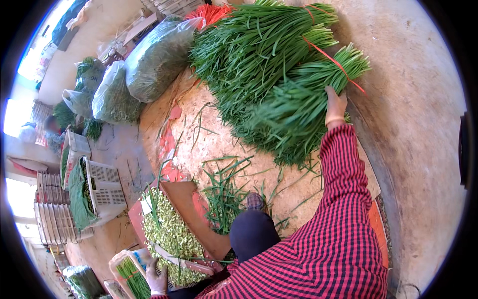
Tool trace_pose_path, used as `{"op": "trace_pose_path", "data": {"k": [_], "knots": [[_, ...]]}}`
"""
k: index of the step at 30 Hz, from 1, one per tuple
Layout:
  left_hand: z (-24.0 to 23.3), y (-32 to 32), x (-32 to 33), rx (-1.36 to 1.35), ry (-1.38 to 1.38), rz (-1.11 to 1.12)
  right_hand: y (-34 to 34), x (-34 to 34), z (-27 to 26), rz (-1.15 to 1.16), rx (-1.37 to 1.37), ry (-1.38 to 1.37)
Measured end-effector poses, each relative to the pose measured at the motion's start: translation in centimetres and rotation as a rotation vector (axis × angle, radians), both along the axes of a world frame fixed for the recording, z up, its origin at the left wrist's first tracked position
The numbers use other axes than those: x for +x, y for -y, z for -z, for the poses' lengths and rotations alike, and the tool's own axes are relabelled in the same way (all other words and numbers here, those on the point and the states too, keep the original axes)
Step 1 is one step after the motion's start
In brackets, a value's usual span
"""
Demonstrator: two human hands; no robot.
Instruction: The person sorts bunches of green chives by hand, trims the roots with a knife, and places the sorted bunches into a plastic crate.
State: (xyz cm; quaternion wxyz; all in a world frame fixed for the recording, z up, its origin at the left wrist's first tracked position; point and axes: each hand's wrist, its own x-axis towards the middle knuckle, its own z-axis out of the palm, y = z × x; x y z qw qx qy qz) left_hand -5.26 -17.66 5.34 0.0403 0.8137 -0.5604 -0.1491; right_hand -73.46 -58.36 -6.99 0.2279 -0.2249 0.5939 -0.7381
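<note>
My right hand point(336, 104), in a thin pale glove, is closed around a bundle of garlic chives point(345, 67) with a loose red tie near its cut ends. The bundle's leaf end is blurred and lies over a large heap of chives point(246, 56), where other bundles have red ties. At the lower left, my left hand point(157, 277), also gloved, has its fingers apart and holds nothing that shows. It is between a crate with tied chives point(132, 276) and a pile of short pale green trimmings point(170, 224). Loose leaves point(222, 202) lie by my shoe.
Filled clear plastic bags point(160, 59) stand at the upper left, near a bunch of red ties point(209, 14). White plastic crates point(108, 187) and stacked crates point(56, 224) stand at the left. Another person point(53, 129) is partly visible far left. A concrete floor lies at the right.
</note>
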Motion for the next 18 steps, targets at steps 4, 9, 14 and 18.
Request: {"op": "trace_pose_path", "data": {"k": [4, 9, 14, 18], "knots": [[-1.1, 4.2, -1.0, -0.29, -0.597, -0.143, -8.7, 4.6, -5.1, -0.171, -0.087, -0.307], [-7.5, 11.1, -9.4, -0.543, -1.039, 0.175, -18.2, 16.5, -14.4, -0.762, -0.304, -0.41], [-12.3, 9.3, -13.7, -0.657, -1.596, 0.058, -29.7, 30.5, -22.7, -1.282, -0.234, -0.845], [-16.2, 2.3, -5.9, -0.943, -1.426, -0.094, -34.2, 37.3, -23.7, -1.393, -0.468, -0.817]]}}
